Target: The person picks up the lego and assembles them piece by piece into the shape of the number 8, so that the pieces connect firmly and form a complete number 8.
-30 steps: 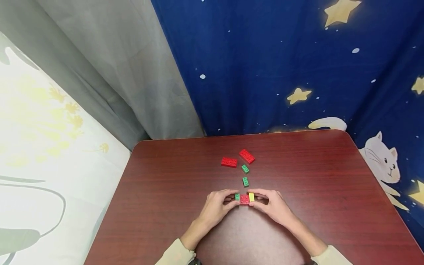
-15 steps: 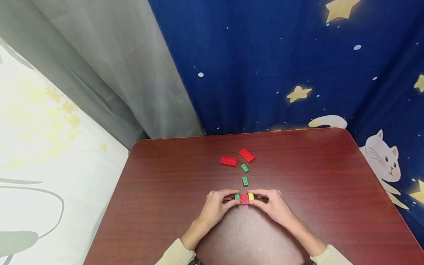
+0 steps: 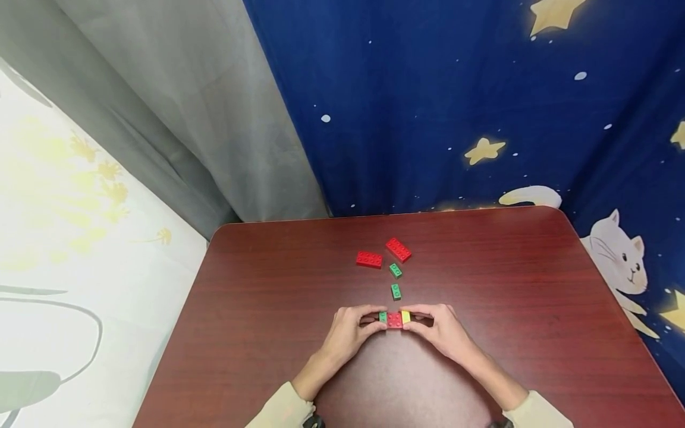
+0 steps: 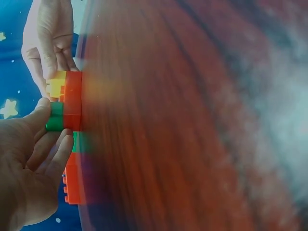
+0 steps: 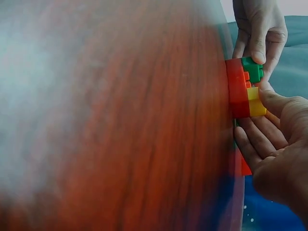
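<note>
A red building brick [image 3: 394, 320] lies on the table in front of the person, its middle studs showing in the head view. On its left end sits a small green brick [image 4: 56, 116], pinched between thumb and fingers of the left hand [image 3: 345, 333]. The right hand [image 3: 445, 333] pinches a small yellow brick [image 5: 256, 102] on the opposite end. Both wrist views show the two small bricks on top of the red one, with a stud gap between them. The fingers partly cover the outer sides of the small bricks.
Beyond the hands lie two loose green bricks, one nearer [image 3: 396, 292] and one farther [image 3: 395, 271]. Farther back are two long red bricks, a left one [image 3: 369, 260] and a right one [image 3: 398, 249]. A blue curtain [image 3: 396, 119] hangs behind the brown table [image 3: 257, 309].
The hands and bricks hold the same places on the table. Only the head view has shifted very slightly.
</note>
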A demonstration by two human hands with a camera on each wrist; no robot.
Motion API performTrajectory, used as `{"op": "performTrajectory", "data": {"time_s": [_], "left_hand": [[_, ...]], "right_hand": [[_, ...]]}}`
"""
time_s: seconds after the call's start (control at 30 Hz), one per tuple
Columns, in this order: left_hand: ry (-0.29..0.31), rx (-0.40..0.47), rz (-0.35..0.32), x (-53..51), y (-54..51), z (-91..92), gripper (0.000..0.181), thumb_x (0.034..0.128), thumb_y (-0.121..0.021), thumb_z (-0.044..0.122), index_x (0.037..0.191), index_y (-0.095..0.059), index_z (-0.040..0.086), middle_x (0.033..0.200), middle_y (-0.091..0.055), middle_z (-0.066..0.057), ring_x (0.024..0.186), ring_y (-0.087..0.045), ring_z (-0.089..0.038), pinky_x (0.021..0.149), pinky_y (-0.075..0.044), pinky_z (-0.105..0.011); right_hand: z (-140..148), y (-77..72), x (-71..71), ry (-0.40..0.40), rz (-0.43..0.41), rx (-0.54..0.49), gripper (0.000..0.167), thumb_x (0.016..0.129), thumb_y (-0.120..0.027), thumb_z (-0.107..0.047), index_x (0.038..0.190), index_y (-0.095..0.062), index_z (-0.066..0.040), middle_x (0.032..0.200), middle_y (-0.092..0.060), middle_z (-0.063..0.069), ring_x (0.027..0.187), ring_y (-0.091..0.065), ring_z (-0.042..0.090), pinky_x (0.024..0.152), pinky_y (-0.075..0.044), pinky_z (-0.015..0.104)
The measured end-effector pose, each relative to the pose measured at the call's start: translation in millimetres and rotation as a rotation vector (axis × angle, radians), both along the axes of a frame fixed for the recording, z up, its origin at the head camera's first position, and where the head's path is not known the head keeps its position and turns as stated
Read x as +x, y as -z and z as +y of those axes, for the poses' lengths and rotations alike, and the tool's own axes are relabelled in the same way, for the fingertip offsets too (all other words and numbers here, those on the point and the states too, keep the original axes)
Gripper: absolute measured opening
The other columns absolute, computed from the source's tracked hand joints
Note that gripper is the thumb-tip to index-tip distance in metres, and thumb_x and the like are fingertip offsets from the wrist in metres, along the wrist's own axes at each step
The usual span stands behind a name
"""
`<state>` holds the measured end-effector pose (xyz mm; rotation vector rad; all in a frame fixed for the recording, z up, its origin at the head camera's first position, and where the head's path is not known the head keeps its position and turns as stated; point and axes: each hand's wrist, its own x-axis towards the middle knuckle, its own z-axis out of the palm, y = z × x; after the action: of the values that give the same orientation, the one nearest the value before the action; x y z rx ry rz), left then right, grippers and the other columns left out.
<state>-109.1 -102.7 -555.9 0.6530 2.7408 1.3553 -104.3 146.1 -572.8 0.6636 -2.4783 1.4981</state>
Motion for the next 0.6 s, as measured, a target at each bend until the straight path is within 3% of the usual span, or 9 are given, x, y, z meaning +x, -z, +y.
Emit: {"op": "performTrajectory", "data": {"time_s": [0.43,0.6], "left_hand": [[0.021,-0.107,0.043,1.1,-3.2,0.7,0.039,0.0917,-0.086,0.027,0.127,-0.078,0.012,0.117,-0.079,-0.001,0.1,-0.074,-0.005,0.084,-0.06,-0.021],[0.023,-0.151,0.09,-1.0,-8.3,0.4,0.04,0.091,-0.086,0.03,0.127,-0.079,0.012,0.117,-0.078,0.0,0.102,-0.074,-0.006,0.086,-0.061,-0.027]], "right_hand": [[7.9,-4.5,-4.9,-0.124,-0.2,0.019,0.041,0.092,-0.086,-0.018,0.128,-0.075,-0.002,0.118,-0.078,0.011,0.104,-0.076,0.019,0.085,-0.063,0.038],[7.6,-7.3,-3.1,-0.12,-0.205,0.016,0.041,0.092,-0.086,-0.017,0.128,-0.075,-0.002,0.118,-0.078,0.011,0.101,-0.076,0.017,0.083,-0.063,0.035]]}}
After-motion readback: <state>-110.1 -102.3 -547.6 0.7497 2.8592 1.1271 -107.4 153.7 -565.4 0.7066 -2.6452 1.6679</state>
